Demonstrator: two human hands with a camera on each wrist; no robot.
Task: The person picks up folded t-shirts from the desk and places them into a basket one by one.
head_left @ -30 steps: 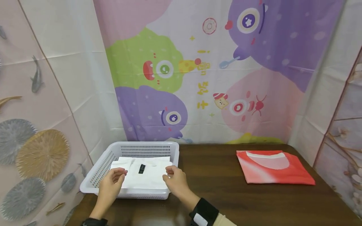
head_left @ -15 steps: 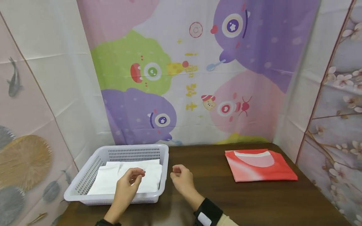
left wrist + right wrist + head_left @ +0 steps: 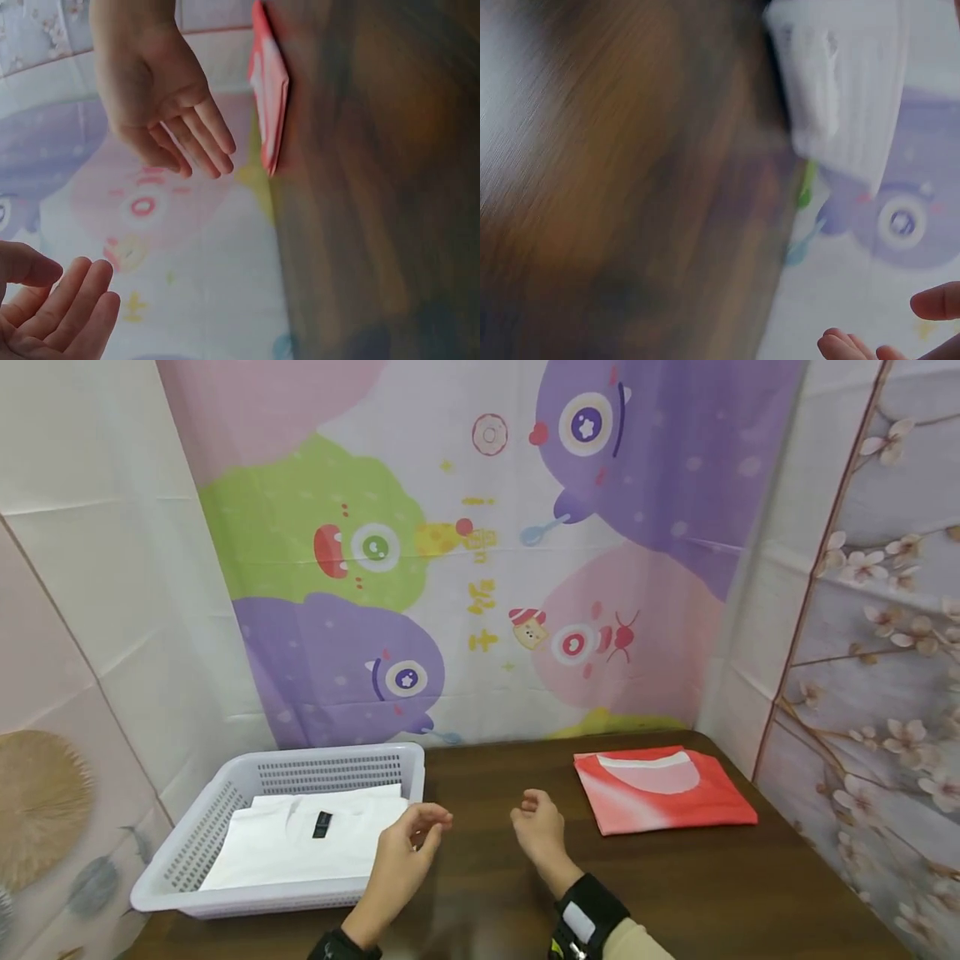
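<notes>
My left hand (image 3: 405, 856) hovers by the basket's right front corner, its fingers loosely bent and holding nothing. Over the dark table my right hand (image 3: 542, 831) is also bare, between the basket and a folded red shirt (image 3: 675, 806). That shirt lies flat, with a pale pink fade and a white-edged neckline. A folded white shirt (image 3: 277, 856) with a black neck label rests in the white plastic basket (image 3: 172, 847). In the left wrist view, relaxed left fingers (image 3: 82, 307) show at the lower left, with the right palm above.
The brown wooden table (image 3: 495, 893) meets a cartoon-print curtain (image 3: 480, 693) at its back edge. Patterned cloth hangs at both sides, with a blossom print (image 3: 885, 727) at the right. The right wrist view is blurred over the table.
Both hands have moved right, away from the white shirt and basket, toward the red shirt. The head view has turned to the right. Both shirts stay where they lay.
</notes>
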